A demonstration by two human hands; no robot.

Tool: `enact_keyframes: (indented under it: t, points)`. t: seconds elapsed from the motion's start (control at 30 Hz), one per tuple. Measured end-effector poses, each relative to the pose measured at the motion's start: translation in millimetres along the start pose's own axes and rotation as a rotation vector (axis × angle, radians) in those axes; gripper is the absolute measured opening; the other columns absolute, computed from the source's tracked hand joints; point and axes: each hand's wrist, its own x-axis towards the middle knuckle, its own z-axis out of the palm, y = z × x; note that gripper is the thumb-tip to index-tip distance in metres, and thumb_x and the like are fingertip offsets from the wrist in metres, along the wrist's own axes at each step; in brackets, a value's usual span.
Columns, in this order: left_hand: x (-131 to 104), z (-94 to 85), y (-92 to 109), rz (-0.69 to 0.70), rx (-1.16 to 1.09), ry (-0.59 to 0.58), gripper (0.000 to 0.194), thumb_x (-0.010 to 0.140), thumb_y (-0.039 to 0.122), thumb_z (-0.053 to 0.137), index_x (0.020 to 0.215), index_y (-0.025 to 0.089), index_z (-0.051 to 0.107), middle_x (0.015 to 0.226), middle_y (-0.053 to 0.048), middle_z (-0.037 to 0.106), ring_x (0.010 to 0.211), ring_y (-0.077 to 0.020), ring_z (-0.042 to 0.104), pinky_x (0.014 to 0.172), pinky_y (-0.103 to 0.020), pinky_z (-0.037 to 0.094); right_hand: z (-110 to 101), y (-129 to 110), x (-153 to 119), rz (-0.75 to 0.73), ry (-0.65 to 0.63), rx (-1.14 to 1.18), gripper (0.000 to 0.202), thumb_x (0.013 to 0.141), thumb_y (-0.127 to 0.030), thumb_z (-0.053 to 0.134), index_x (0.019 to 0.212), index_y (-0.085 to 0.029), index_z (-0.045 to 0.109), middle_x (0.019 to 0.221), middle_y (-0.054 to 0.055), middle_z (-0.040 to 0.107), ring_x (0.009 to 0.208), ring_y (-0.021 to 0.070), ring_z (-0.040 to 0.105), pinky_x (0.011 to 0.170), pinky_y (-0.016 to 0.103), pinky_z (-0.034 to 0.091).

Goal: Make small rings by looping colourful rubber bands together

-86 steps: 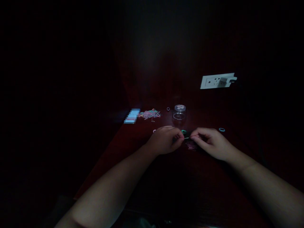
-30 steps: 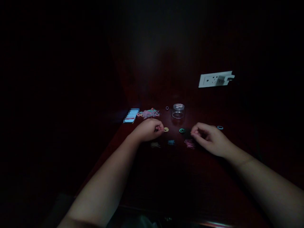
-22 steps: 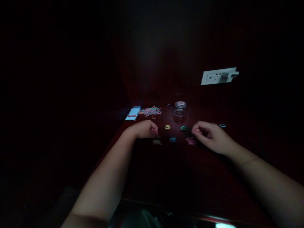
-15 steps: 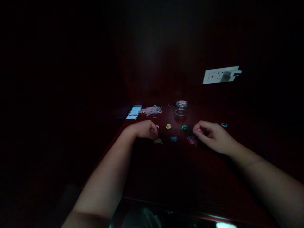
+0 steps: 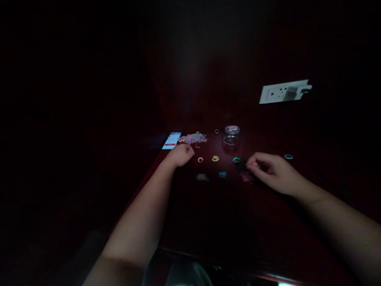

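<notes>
My left hand (image 5: 182,155) is over the table just in front of a mixed pile of small coloured rubber bands (image 5: 195,138). Its fingers are curled in, and whatever they may hold is hidden. My right hand (image 5: 274,171) is closed in a pinch beside a loose cluster of pink bands (image 5: 247,176); nothing I can name shows at its fingertips. Between the hands lie a pink band group (image 5: 200,160), yellow bands (image 5: 215,159) and green bands (image 5: 236,160). Nearer to me are beige bands (image 5: 202,177) and blue bands (image 5: 222,174).
A lit phone (image 5: 172,141) lies at the table's left edge. Farther back stand a clear lidded jar (image 5: 231,137) and a single purple band (image 5: 216,131). A light-blue band (image 5: 288,157) lies right of my right hand. A wall socket (image 5: 284,92) holds a plug.
My left hand has moved away from the beige bands, back toward the mixed pile. My right hand stays pinched near the pink cluster. The whole view has shifted slightly.
</notes>
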Motion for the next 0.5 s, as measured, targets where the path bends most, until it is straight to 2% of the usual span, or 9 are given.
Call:
enact_keyframes:
  t: [0.07, 0.17, 0.3, 0.5]
  points:
    - [8.8, 10.9, -8.0, -0.025, 0.019, 0.113, 0.031, 0.09, 0.028, 0.045, 0.105, 0.014, 0.068, 0.105, -0.011, 0.072, 0.094, -0.0239, 0.066, 0.086, -0.034, 0.049, 0.3, -0.9, 0.2, 0.006, -0.006, -0.004, 0.015, 0.087, -0.032, 0.058, 0.079, -0.019, 0.06, 0.064, -0.001, 0.054, 0.058, 0.0127, 0.048, 0.053, 0.024, 0.041]
    - [19.7, 26.2, -17.4, 0.001, 0.032, 0.18, 0.033, 0.091, 0.023, 0.044, 0.115, 0.013, 0.065, 0.121, -0.012, 0.067, 0.112, -0.0242, 0.061, 0.101, -0.035, 0.045, 0.5, -1.5, -0.2, 0.01, -0.007, -0.013, 0.016, 0.088, -0.032, 0.058, 0.079, -0.019, 0.06, 0.063, -0.001, 0.054, 0.057, 0.0125, 0.048, 0.053, 0.024, 0.04]
    - [27.8, 38.8, -24.1, 0.063, 0.046, 0.156, 0.031, 0.09, 0.022, 0.048, 0.113, 0.018, 0.068, 0.133, -0.006, 0.062, 0.125, -0.0231, 0.053, 0.112, -0.035, 0.037, 1.2, -1.6, -0.7, 0.023, -0.009, -0.009, 0.016, 0.088, -0.032, 0.057, 0.078, -0.02, 0.06, 0.063, -0.001, 0.055, 0.056, 0.0125, 0.049, 0.053, 0.024, 0.041]
    - [29.1, 44.0, -24.5, 0.068, 0.072, 0.118, 0.036, 0.091, 0.025, 0.049, 0.123, 0.025, 0.065, 0.137, -0.002, 0.06, 0.129, -0.0239, 0.049, 0.114, -0.041, 0.036, 2.7, -2.1, -1.1, 0.021, -0.011, -0.007, 0.017, 0.088, -0.032, 0.057, 0.077, -0.02, 0.058, 0.062, -0.002, 0.055, 0.055, 0.0119, 0.048, 0.053, 0.023, 0.04]
